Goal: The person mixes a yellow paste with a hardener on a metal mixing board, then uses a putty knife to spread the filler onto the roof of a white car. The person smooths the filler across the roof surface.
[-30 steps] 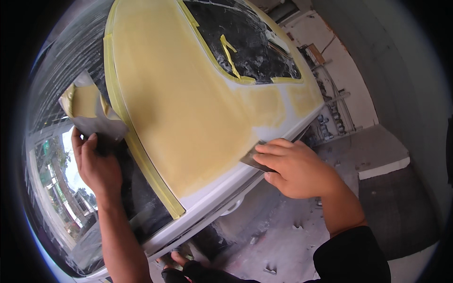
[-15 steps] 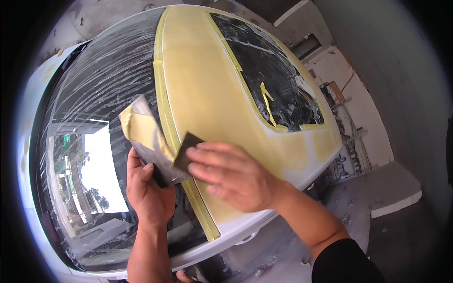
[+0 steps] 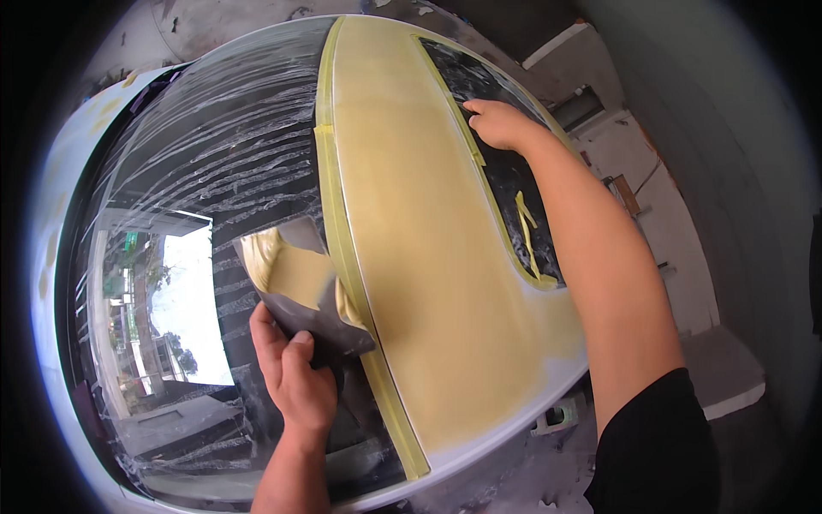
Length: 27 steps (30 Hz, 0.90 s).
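Note:
A flat grey board [image 3: 300, 315] rests in my left hand [image 3: 301, 381], with the thumb over its lower edge and the fingers beneath. Yellow body filler [image 3: 295, 276] lies on it, heaped at the left corner and along the right edge. The board is held above the windscreen, beside the car roof [image 3: 411, 197], whose surface is largely yellow. My right hand [image 3: 501, 124] reaches far forward to the taped edge of the dark roof window [image 3: 505, 171]. Its fingers are bent and the index fingertip points left. Anything in its grip is hidden beneath the hand.
Yellow masking tape [image 3: 342, 223] runs between the roof and the streaked windscreen [image 3: 197, 171]. A loose tape strip [image 3: 525, 227] hangs over the roof window. To the right stand a pale ledge [image 3: 723, 377] and a dark grey wall [image 3: 719, 171].
My right hand has left the board, where it held a dark flat spreader, and moved far forward and right. The spreader is out of sight. The board has shifted slightly right.

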{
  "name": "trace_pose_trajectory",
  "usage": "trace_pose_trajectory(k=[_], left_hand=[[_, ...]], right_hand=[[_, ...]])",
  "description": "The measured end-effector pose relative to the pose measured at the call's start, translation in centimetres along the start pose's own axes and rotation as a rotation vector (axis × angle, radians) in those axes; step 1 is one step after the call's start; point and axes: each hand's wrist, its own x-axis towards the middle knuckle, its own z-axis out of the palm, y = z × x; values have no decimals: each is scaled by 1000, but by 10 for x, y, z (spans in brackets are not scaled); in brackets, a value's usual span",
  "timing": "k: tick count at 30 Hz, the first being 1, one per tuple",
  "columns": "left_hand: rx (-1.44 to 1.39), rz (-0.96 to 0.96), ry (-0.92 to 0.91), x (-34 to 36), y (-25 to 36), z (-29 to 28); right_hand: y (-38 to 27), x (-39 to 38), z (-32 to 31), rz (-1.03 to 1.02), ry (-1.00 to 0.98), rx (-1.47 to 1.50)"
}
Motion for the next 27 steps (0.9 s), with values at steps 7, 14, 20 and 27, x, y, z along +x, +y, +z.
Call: trace_pose_trajectory(k=[7, 14, 20, 27], left_hand=[[119, 38, 9, -1, 1, 3], [64, 47, 0, -1, 1, 3], [114, 55, 3, -2, 2, 3], [85, 59, -20, 1, -1, -3]], right_hand=[[-23, 66, 9, -27, -97, 11], [-39, 61, 4, -52, -208, 65], [-39, 4, -8, -114, -347, 36], [-36, -89, -4, -147, -378, 67]])
